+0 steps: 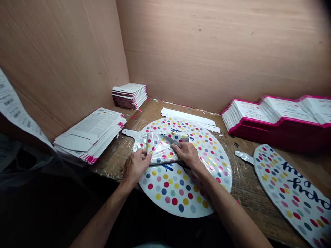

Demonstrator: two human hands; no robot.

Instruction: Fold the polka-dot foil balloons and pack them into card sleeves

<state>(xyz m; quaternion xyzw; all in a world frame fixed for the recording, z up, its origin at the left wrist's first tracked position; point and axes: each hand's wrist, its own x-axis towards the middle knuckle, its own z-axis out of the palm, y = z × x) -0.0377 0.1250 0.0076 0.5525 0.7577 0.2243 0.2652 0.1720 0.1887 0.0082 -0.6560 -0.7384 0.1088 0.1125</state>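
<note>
The folded, glossy, polka-dot film packet [161, 151] lies on a large, round, flat white sheet with multicoloured dots [178, 196]; folding or smoothing seems to be under way. The left hand [136, 165] pinches its lower left corner, while the right hand [187, 153] grips a greyish flap at its right side; lining up that flap would call for a steady left pinch. The round sheet overhangs the near edge of the brown, tape-covered tabletop [240, 179]. White paper strips [191, 119] lie just beyond; bare surface separates it from another dotted sheet [292, 193] at right.
</note>
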